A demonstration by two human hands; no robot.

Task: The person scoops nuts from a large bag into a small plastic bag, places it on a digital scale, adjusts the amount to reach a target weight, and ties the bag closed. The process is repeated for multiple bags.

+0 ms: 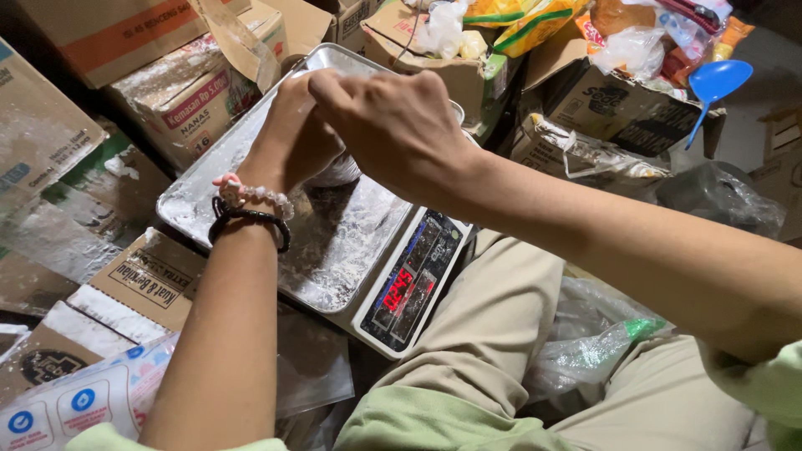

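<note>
Shiny metal tray (251, 167) dusted with white powder, smooth plastic scale (413, 288), rough brown cardboard boxes (150, 276), crinkly clear plastic bags (585, 355), glossy blue plastic scoop (717, 82), soft cloth trousers (493, 334)

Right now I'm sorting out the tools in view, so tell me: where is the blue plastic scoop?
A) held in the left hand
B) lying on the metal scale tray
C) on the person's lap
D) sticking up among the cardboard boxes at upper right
D: the blue plastic scoop stands among the cardboard boxes at upper right, away from both hands and from the flour-dusted metal scale tray.
</note>
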